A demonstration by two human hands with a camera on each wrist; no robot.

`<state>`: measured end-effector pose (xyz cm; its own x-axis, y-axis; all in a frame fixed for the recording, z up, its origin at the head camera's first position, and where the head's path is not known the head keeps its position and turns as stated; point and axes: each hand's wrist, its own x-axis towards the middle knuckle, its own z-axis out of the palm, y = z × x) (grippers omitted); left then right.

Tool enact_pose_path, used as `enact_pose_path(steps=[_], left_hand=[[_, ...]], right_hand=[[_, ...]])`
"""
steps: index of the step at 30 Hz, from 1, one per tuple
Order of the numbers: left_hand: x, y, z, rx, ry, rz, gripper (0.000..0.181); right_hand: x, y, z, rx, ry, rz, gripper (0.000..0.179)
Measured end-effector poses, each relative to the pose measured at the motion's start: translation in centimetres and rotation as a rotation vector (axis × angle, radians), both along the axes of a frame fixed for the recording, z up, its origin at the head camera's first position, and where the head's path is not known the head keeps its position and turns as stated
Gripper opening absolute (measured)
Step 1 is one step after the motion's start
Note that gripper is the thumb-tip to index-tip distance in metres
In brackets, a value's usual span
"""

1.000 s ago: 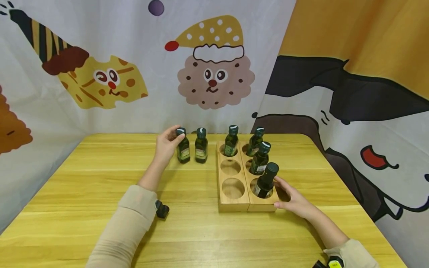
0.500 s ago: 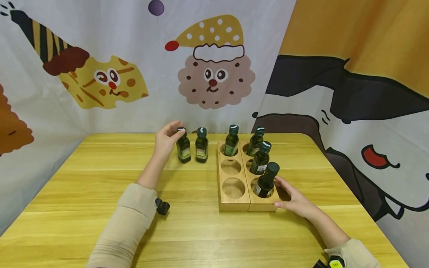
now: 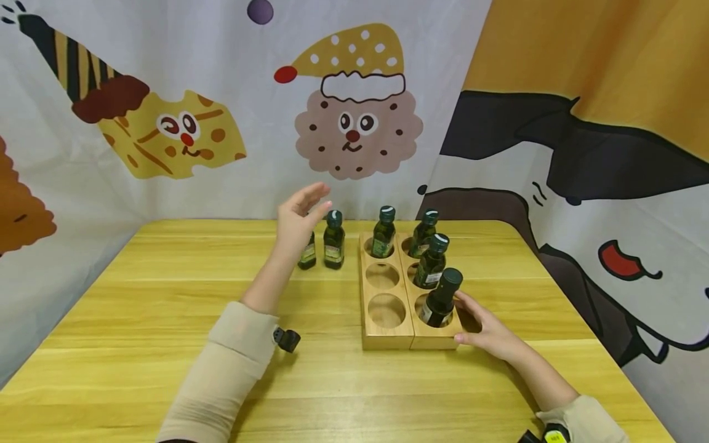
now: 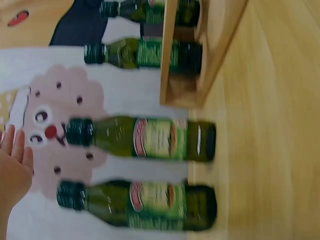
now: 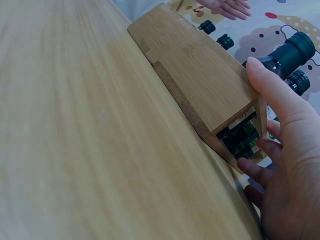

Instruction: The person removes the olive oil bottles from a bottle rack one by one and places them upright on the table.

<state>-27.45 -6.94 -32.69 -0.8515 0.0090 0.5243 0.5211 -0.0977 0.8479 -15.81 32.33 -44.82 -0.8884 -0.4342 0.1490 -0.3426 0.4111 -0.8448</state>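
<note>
My left hand is raised with fingers extended, holding nothing. In the head view it overlaps the upper part of a small green oil bottle. A second green oil bottle stands upright just to the right; both show yellow-green labels in the left wrist view. My right hand grips the near right corner of a wooden bottle rack, thumb on one face and fingers around the side. The rack's right row holds three bottles, including a taller dark-capped one at the front.
In the rack's left row, one bottle sits in the back hole; the middle hole and front hole show bare wood. A cartoon-printed curtain hangs behind the wooden table.
My left hand has let go of the left bottle's cap, rising and shifting right. That bottle remains standing on the table. My right hand stays on the rack.
</note>
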Motion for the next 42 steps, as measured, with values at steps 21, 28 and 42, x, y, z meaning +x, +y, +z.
enact_pose_path(steps=[21, 28, 42], left_hand=[[-0.5, 7.1, -1.5, -0.193, -0.097, -0.134, 0.056], [-1.5, 8.0, -2.3, -0.269, -0.152, -0.088, 0.060], [-2.8, 9.7, -4.1, -0.311, -0.218, -0.100, 0.061]], right_hand=[[0.1, 0.0, -0.1, 0.000, -0.015, 0.000, 0.085], [0.0, 0.0, 0.0, -0.002, -0.006, 0.002, 0.085], [0.0, 0.0, 0.1, 0.014, -0.011, -0.005, 0.085]])
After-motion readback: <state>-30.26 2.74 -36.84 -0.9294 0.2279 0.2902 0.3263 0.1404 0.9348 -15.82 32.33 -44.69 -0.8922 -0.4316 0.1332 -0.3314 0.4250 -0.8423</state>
